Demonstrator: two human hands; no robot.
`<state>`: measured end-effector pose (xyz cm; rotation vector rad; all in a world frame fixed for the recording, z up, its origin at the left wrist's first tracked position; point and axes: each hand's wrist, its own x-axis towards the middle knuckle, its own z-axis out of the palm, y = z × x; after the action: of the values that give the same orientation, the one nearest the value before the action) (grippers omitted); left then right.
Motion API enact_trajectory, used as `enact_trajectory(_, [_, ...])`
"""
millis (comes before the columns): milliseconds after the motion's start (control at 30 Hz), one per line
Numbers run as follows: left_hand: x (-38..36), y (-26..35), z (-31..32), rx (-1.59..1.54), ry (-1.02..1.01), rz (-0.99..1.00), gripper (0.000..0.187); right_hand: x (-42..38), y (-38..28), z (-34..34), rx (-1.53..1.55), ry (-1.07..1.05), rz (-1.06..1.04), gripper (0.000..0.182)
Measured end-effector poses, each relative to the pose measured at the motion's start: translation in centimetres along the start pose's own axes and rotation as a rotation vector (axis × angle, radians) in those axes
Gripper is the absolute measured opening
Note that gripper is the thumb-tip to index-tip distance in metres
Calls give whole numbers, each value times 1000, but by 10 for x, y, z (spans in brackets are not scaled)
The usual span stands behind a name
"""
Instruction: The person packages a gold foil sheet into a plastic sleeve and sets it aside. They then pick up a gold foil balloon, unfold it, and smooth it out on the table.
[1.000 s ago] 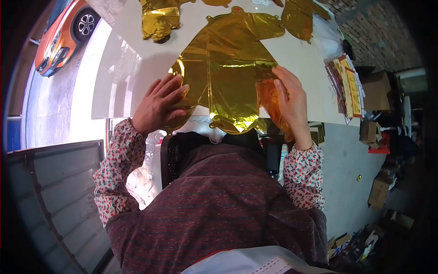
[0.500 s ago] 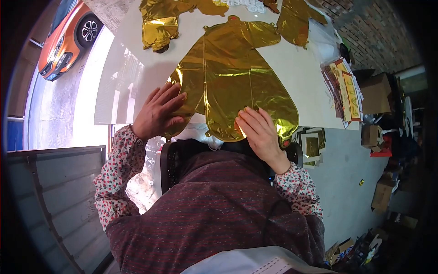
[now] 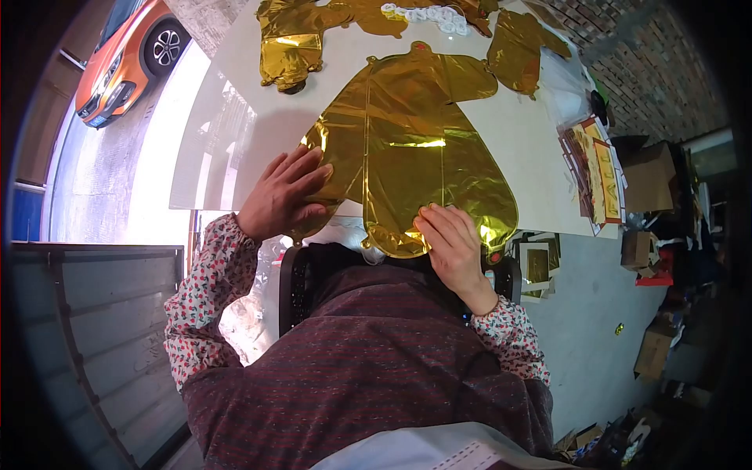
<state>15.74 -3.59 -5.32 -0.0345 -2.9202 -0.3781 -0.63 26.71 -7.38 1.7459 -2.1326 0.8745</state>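
Note:
A large flat gold foil balloon (image 3: 403,149) lies on the pale table, its lower edge reaching the near side. My left hand (image 3: 286,192) rests on its left edge, fingers stretched out and a little apart. Over the lower right part, my right hand (image 3: 454,247) has its fingers together and bent onto the foil. The right thumb is hidden, apparently beneath the edge. Creases and bright reflections run across the balloon, and small tabs stick out along its outline.
More gold foil balloons (image 3: 290,47) and a white cluster of small rings (image 3: 427,17) lie along the table's far side. Printed cards (image 3: 595,176) sit at the table's right edge. Cardboard boxes (image 3: 646,176) stand to the right, and an orange car (image 3: 125,66) is outside at left.
The whole view has shifted slightly, so the table and balloon appear a little lower and further right. Both hands keep nearly the same places on the foil; the right fingers look more bent.

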Motion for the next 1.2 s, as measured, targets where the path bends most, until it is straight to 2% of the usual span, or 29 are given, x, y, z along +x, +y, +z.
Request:
enact_trajectory(300, [-2,1,1,10,-30,-25,70,5,-1,2,8,-22,7,35])
enact_trajectory(1200, [-2,-1,4,23,-14,-12,65,5,16,-6,40,-62,-49,37])
